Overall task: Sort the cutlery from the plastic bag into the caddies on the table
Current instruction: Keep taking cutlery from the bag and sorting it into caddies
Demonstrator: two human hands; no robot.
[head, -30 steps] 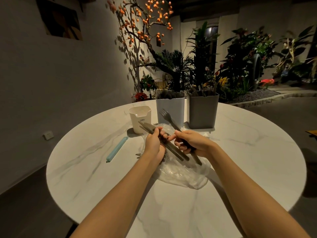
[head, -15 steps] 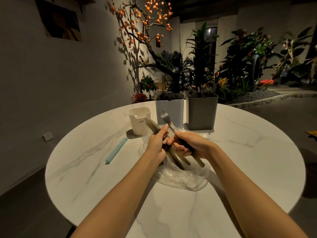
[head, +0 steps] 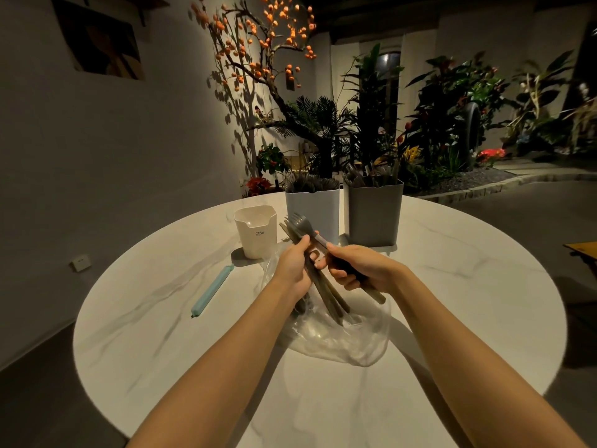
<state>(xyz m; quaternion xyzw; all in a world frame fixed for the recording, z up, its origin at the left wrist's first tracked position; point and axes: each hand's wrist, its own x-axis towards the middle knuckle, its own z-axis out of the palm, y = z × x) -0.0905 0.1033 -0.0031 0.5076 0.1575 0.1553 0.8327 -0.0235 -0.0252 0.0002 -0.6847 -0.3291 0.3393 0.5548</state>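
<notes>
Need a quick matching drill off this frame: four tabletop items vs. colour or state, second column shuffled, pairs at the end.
Things:
1. small caddy
2. clip
3. plastic bag
4. right-hand caddy

Descriptions:
A. clear, crumpled under the hands
B. grey, upright, cutlery sticking out of its top
C. cream, nothing showing above its rim
D. pale blue, lying flat on the table

Pairs: 1-C, 2-D, 3-A, 4-B

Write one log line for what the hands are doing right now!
left hand: grips cutlery bundle | right hand: grips fork | both above plastic bag | caddies: behind
</notes>
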